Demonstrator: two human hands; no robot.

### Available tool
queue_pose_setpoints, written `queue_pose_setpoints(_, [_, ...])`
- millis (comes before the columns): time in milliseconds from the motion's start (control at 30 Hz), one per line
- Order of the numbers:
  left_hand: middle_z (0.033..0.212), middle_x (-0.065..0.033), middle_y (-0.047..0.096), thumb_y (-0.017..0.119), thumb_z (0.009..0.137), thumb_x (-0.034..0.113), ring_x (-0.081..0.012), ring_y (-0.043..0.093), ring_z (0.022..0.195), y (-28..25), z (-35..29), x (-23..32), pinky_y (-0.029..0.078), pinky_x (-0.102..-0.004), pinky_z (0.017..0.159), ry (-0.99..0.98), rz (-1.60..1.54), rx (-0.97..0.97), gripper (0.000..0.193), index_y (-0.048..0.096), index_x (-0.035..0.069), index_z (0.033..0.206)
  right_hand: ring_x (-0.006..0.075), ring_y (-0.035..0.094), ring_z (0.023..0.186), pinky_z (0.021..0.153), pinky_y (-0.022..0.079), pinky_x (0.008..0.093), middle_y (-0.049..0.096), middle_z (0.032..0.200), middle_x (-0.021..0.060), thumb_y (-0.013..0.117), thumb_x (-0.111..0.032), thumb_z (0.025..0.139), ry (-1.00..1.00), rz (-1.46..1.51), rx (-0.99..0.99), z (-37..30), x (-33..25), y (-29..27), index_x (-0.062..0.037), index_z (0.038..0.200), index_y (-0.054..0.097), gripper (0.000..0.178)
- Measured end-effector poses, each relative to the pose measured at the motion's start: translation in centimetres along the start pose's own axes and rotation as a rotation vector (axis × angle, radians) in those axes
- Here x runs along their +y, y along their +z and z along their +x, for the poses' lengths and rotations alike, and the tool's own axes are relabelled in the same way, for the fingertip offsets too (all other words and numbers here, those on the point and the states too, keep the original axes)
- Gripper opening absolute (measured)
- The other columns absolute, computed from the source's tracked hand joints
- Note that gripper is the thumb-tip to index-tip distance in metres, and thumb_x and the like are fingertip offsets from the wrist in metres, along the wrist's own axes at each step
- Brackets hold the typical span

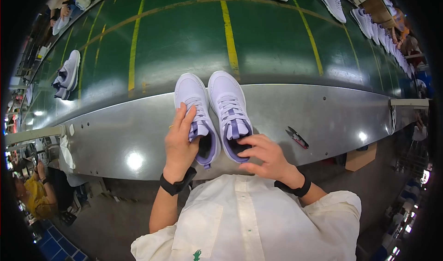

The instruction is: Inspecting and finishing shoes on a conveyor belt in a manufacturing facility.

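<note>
Two lavender mesh sneakers sit side by side across the near edge of the green conveyor belt point(194, 44) and its steel ledge point(115, 131). Your left hand point(179, 143) grips the left sneaker point(193, 94) at its collar; your right hand point(264, 154) curls on the right sneaker point(226, 97), hiding the heel. One small snipper point(296, 137) lies near the ledge's right end.

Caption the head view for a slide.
Both hands, left hand and right hand, grip paired lilac sneakers on a metal ledge.

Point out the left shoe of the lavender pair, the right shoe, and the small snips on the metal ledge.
left shoe point(190, 92): head view, on its toe cap.
right shoe point(224, 88): head view, on its toe cap.
snips point(296, 137): head view, on the middle of the tool.
</note>
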State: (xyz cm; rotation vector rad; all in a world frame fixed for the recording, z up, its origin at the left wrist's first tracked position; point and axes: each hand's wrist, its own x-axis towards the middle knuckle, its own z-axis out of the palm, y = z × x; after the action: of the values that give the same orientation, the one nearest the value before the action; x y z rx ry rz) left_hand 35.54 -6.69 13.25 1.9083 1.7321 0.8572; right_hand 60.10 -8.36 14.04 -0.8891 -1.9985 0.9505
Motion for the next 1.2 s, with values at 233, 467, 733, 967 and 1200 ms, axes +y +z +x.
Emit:
queue_pose_setpoints(233, [0.14,-0.0192,0.046,0.066,0.063,-0.012,-0.0345,0.048,0.126,-2.2,1.4,1.2,0.042,-0.0373,0.102,-0.035,-0.034,-0.124,0.07,0.053,0.007,0.129,0.0227,0.054,0.075,0.063,0.043,0.0318,0.059,0.09,0.0064,0.081,-0.009,0.063,0.04,-0.191,0.161,2.4,0.8,-2.1,-0.0086,0.091,0.066,0.032])
queue_pose_setpoints(467, [0.14,-0.0226,0.043,0.075,0.066,0.008,-0.0386,0.038,0.133,-2.5,0.1,7.5,0.03,-0.0475,0.109,0.156,-0.238,-0.173,0.077,0.041,-0.004,0.134,0.0311,0.058,0.088,0.075,0.049,0.036,0.06,0.101,0.0098,0.075,-0.01,0.066,0.114,-0.196,0.055,3.9,0.4,-2.4,-0.008,0.118,0.058,0.055])
queue_pose_setpoints(733, [0.137,-0.0182,0.046,0.083,0.063,0.019,-0.0359,0.042,0.13,-0.4,0.6,5.1,0.023,-0.0544,0.11,0.268,0.195,-0.13,0.09,0.037,-0.002,0.138,0.0399,0.062,0.098,0.086,0.049,0.0415,0.059,0.114,0.026,0.056,-0.006,0.079,0.439,-0.044,0.095,-0.2,2.8,0.8,-0.0017,0.139,0.035,0.064])
queue_pose_setpoints(967, [0.143,-0.0256,0.033,0.056,0.069,-0.004,-0.0355,0.036,0.134,2.6,-0.9,9.7,0.027,-0.0377,0.111,0.152,-0.319,-0.094,0.083,0.021,-0.004,0.144,0.0403,0.061,0.1,0.085,0.049,0.0421,0.056,0.121,0.025,0.056,-0.006,0.08,0.364,-0.017,0.344,0.0,-0.9,0.8,-0.0027,0.139,0.036,0.063])
queue_pose_setpoints(1200, [0.136,-0.0233,0.042,0.069,0.069,0.002,-0.0324,0.044,0.126,8.7,-1.0,6.3,0.038,-0.0368,0.102,-0.239,-0.665,-0.305,0.09,0.021,0.0,0.145,0.036,0.055,0.11,0.09,0.047,0.0408,0.056,0.123,0.0169,0.064,-0.012,0.076,0.373,-0.266,0.122,-1.9,-0.3,-2.0,-0.0074,0.135,0.041,0.064])
